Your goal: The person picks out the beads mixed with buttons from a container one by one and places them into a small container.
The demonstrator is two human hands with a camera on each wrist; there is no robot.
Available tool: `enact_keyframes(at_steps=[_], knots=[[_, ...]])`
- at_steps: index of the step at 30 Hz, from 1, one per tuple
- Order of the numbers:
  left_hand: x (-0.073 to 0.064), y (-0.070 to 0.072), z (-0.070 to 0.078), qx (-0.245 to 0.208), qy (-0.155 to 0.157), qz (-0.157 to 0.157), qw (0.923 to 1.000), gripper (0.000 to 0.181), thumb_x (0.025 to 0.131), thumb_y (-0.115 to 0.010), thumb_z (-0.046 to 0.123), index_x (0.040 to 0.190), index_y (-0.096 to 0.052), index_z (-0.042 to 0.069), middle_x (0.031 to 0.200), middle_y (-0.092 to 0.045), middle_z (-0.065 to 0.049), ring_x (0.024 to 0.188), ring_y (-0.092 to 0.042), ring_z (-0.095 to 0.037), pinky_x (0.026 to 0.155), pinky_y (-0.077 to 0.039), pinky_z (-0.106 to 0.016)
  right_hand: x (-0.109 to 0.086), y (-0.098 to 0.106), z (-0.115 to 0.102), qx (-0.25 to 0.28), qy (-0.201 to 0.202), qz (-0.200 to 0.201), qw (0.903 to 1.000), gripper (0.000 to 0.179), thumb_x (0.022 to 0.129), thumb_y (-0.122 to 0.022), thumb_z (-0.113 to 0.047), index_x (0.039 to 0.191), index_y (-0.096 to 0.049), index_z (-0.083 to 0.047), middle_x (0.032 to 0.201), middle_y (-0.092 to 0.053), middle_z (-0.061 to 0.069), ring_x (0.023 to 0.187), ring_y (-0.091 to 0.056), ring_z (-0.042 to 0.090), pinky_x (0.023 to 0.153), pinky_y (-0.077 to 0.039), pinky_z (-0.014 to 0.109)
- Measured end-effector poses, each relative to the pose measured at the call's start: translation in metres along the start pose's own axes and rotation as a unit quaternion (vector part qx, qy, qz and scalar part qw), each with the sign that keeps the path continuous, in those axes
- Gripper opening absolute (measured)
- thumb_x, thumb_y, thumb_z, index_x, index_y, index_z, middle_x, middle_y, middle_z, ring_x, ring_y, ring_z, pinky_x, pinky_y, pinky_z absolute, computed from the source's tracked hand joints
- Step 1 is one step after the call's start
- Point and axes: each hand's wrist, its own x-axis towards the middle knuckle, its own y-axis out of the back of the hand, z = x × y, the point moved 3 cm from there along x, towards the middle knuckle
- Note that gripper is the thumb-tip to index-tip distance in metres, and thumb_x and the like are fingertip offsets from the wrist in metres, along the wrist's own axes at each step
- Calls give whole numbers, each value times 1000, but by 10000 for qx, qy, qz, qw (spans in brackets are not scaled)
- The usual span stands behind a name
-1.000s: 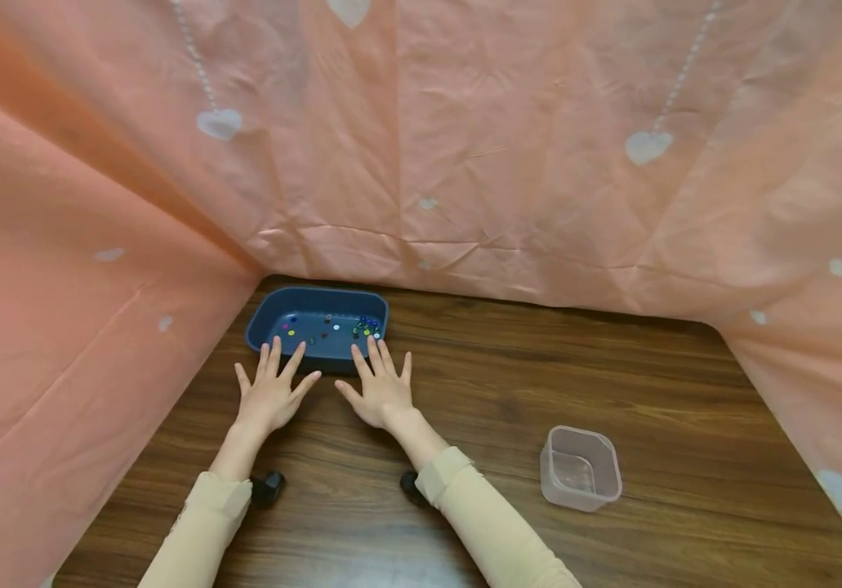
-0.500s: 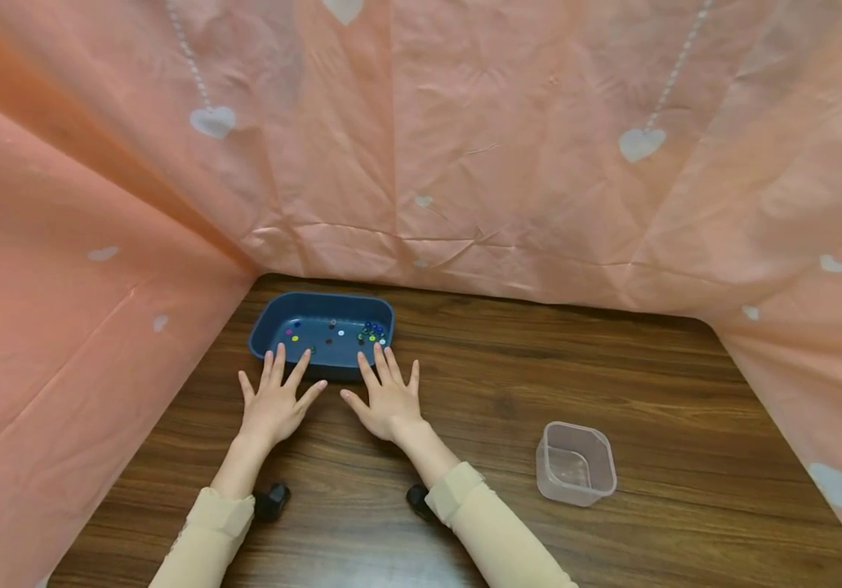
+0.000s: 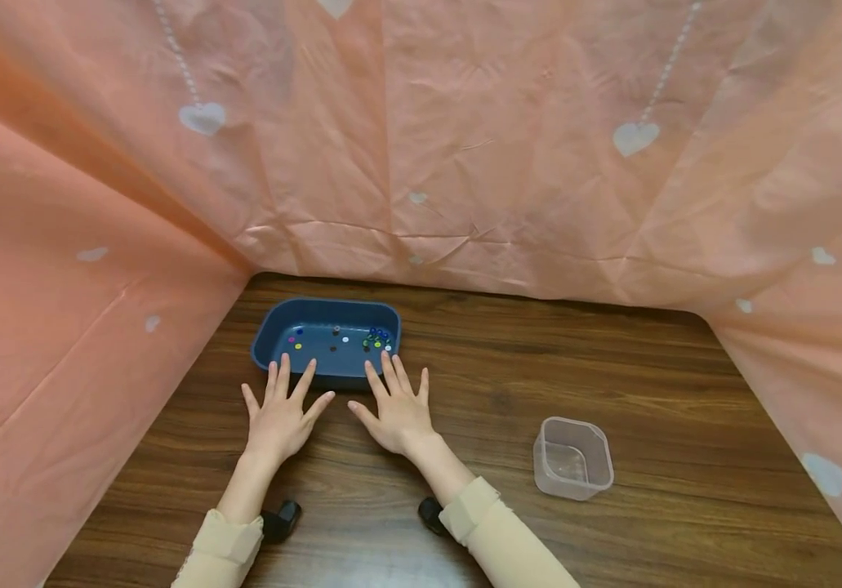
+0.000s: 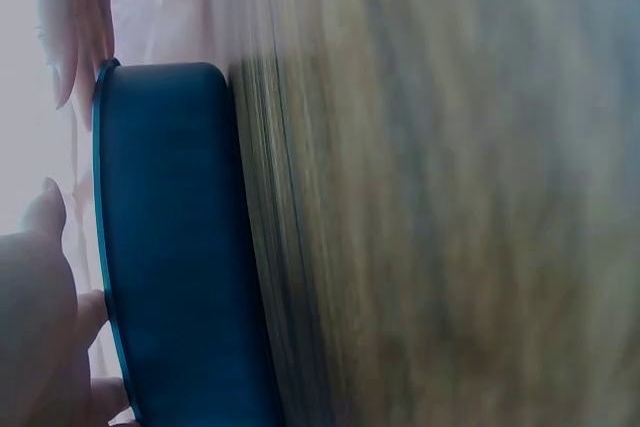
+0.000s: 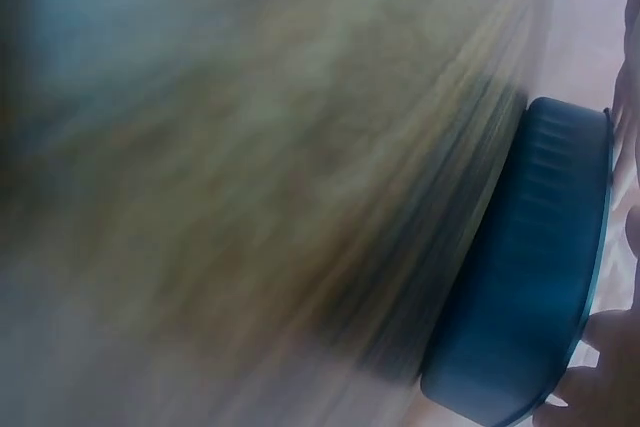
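Observation:
A shallow blue tray (image 3: 318, 312) with rounded corners sits near the back left of the table. Small round pieces lie in it: white (image 3: 345, 339) and yellow (image 3: 298, 346) button-like discs, plus a cluster of glossy blue and green beads (image 3: 380, 335) at its right end. My left hand (image 3: 276, 426), fingers spread and fairly straight, reaches over the tray's near rim. Likewise spread, my right hand (image 3: 402, 418) has its fingertips over the same rim near the right corner. Both wrist views show the tray's outer wall (image 4: 180, 227) with fingers at the rim.
On the right of the brown wood-grain table (image 3: 656, 392) stands a translucent square container (image 3: 549, 478). A pink curtain (image 3: 509, 163) with white hearts hangs close behind the table and along both sides. Black wrist cameras (image 3: 284, 520) jut from under the sleeves.
The tray has slid towards me, away from the back curtain, together with both hands, its pieces still inside. The view has shifted slightly; the translucent container stays in place on the table.

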Motion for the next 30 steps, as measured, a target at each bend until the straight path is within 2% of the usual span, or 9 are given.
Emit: enact_keyframes(at_steps=[9,19,24,30], knots=[[-9,-3,11,35,22,-26,10000,70,89,-34,63,146,-21,24,152,0,-18,138,-2,-39,99,10,-70,-14,4,6,-207,-2,-24,9998,69,90,-23,-64,147,-10,-27,154,-2,3,141,0,19,107,-1,61],[-21,-9,22,58,10,-47,10000,70,89,-33,63,146,-21,25,153,2,-16,139,0,-38,98,11,-70,-31,7,12,-167,24,55,9998,69,90,-26,-63,147,-14,-25,154,-6,4,141,-2,20,107,0,62],[-25,-11,26,102,-46,39,9999,68,89,-38,60,146,-23,26,153,-1,-17,139,-3,-38,99,9,-70,-38,7,15,-136,13,52,9999,70,90,-26,-63,147,-13,-26,154,-4,4,141,-2,21,107,1,62],[-31,-12,32,181,-117,118,9997,67,89,-39,60,145,-27,25,152,-5,-17,138,-6,-39,99,5,-71,-48,8,18,-155,-12,49,9999,70,90,-25,-64,147,-14,-25,154,-4,4,141,-3,22,106,-2,63]])
